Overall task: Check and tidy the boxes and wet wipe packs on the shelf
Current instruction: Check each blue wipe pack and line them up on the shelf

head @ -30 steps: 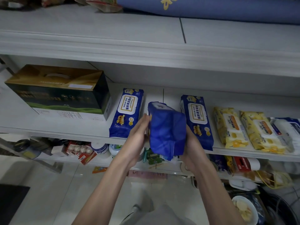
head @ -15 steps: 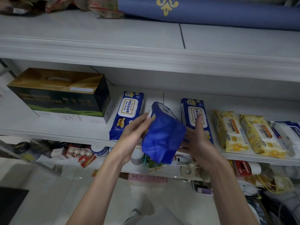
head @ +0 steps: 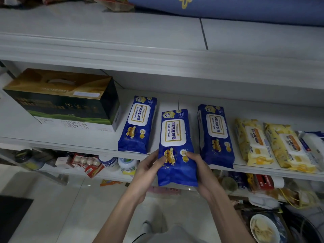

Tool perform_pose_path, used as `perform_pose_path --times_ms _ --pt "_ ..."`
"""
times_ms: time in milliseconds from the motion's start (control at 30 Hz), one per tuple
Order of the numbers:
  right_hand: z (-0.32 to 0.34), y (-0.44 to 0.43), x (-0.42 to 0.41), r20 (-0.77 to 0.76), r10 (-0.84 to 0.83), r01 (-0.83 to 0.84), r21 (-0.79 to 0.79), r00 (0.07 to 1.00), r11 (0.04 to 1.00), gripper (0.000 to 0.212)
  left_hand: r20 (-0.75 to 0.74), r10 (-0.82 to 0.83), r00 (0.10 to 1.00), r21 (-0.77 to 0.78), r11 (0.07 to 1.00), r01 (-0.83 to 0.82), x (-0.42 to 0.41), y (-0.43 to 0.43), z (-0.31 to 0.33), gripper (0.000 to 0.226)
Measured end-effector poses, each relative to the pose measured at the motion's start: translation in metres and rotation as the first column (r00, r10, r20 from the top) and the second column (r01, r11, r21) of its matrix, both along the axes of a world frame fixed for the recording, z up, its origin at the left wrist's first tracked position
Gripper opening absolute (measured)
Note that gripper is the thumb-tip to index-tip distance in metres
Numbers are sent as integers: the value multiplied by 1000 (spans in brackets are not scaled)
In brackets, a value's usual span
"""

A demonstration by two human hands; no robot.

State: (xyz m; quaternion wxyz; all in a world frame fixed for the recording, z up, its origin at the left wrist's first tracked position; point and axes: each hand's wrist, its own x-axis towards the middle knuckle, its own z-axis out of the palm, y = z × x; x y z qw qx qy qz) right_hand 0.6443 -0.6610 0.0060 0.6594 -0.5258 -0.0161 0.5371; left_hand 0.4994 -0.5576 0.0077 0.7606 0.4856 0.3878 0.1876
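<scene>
A blue wet wipe pack [head: 175, 137] lies label up, its far half over the white shelf [head: 70, 137] and its near end past the front edge. My left hand [head: 149, 171] grips its near left side and my right hand [head: 201, 172] grips its near right side, thumbs on top. It sits between two more blue packs, one on the left [head: 138, 125] and one on the right [head: 214, 135]. Two yellow packs [head: 252, 142] [head: 287, 148] and a white-blue pack [head: 313, 146] lie further right. A gold and dark green box [head: 63, 97] stands on a white box [head: 73, 125] at the left.
The shelf above [head: 122, 35] carries a blue rolled mat [head: 245, 9] and bags. The lower shelf holds jars [head: 109, 163], a red carton [head: 87, 163] and a red lighter box [head: 263, 183]. A bowl [head: 263, 228] sits on the floor at right.
The blue pack was turned from back side up to label up and lowered onto the shelf between the two other blue packs. Both hands shifted to its near end.
</scene>
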Motion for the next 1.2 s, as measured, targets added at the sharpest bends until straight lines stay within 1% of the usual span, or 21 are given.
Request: perform_pose_path --times_ms 67,133,200,233,267,367,400,500,600,633,733,900,1000,1100,1200 --pt "-6 4 7 52 18 -17 -20 998 1000 50 6 8 1000 3 1000 -8 4 5 -6 23" --pt "-15 8 13 106 35 -31 -36 994 999 47 -26 12 1000 -4 1000 -12 8 10 -12 31" --pt "-24 10 14 114 35 -29 -58 993 998 41 -78 -10 997 2 1000 10 13 13 -23 40" --pt "-26 10 13 119 35 -26 -78 992 997 38 -93 -24 995 7 1000 25 14 14 -28 41" --pt "-30 11 12 143 35 -19 -109 989 994 33 -95 -33 995 7 999 34 15 13 -31 41" --pt "-35 12 8 267 40 22 -225 963 974 9 -97 -47 994 -3 999 47 14 12 -39 42" --pt "-36 12 6 308 44 33 -239 950 970 6 -104 -51 993 -4 999 51 14 12 -40 43" --pt "-40 9 1 402 42 70 -261 914 963 15 -108 -28 994 33 999 32 12 8 -41 45" --pt "-45 1 -13 404 -45 147 -226 914 963 29 -147 22 989 146 989 -1 7 -6 -44 39" --pt "-47 -2 -17 418 -70 171 -208 906 963 30 -163 26 986 189 982 5 6 -10 -46 38" --pt "-53 -3 -26 472 -105 208 -170 875 963 26 -185 48 982 270 963 4 7 -15 -57 39" --pt "-53 12 -21 484 -128 238 -173 866 956 26 -157 13 987 232 972 24 20 0 -56 44" --pt "-53 27 -10 502 -151 257 -150 852 955 27 -170 8 985 262 964 38 34 16 -55 48" --pt "-50 44 2 495 -175 279 -142 851 950 23 -176 -13 984 302 951 67 49 29 -52 49" --pt "-49 58 14 504 -179 286 -143 845 948 14 -184 -27 983 313 946 85 60 39 -47 48"
